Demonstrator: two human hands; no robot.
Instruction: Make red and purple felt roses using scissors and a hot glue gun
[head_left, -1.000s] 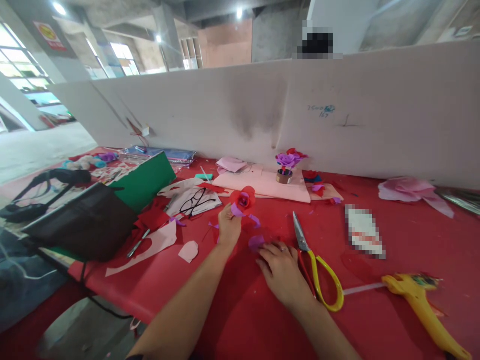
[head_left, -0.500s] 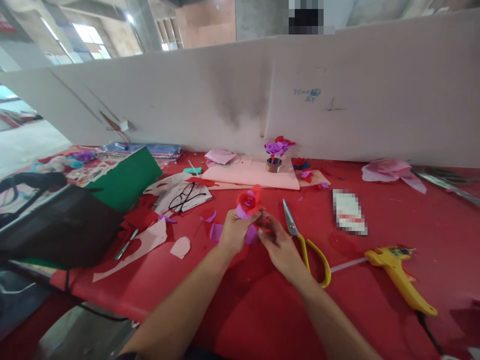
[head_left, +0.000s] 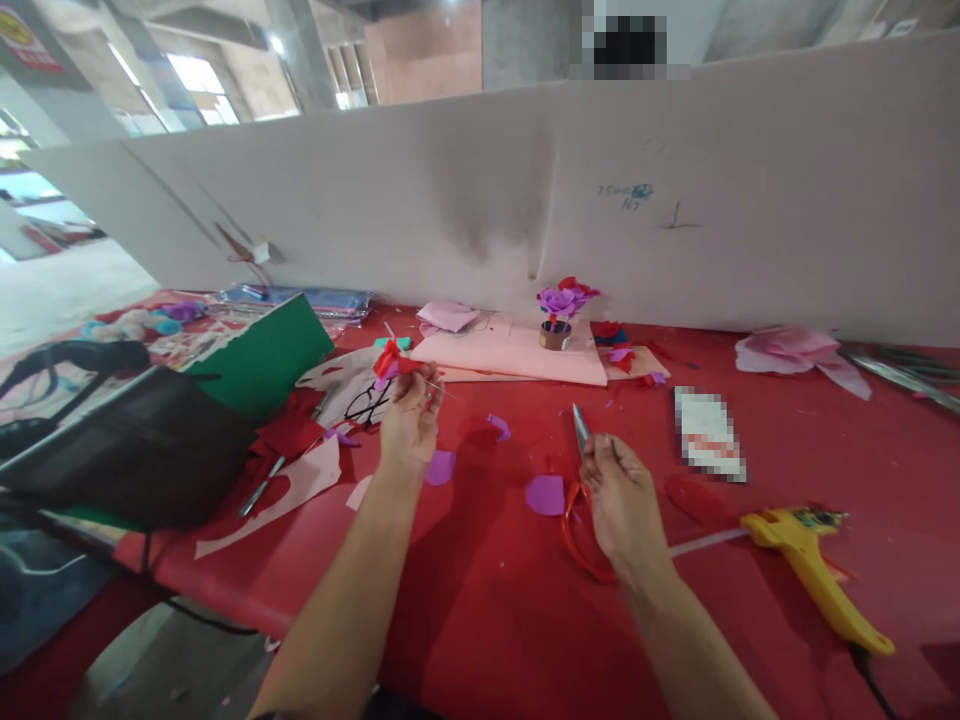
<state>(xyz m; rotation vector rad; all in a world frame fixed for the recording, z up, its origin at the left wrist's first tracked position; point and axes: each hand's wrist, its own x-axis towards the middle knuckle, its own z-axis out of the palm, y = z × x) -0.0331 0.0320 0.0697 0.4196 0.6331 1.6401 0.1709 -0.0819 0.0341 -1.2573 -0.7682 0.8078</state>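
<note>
My left hand [head_left: 411, 415] has its fingers closed around a red and purple paper flower [head_left: 388, 362], raised over the table's left middle. A thin wire-like strand sticks out to the right of those fingers. Over on the right, my right hand [head_left: 619, 490] grips a pair of scissors [head_left: 580, 428] near the pivot. The blades point away from me and an orange-red handle loop shows below the fingers; part of the scissors is hidden by the hand. Loose purple petals [head_left: 545, 495] lie on the red table between my hands.
A yellow glue gun [head_left: 799, 565] lies at the right with its cord toward me. Behind stands a small pot of paper flowers [head_left: 555, 335] on pink sheets. Eyeglasses [head_left: 367, 402], a black bag [head_left: 127, 450] and paper scraps [head_left: 300, 480] occupy the left.
My hands have parted. The left hand has carried the flower left and away from me; the right hand has left the flower and taken hold of the scissors.
</note>
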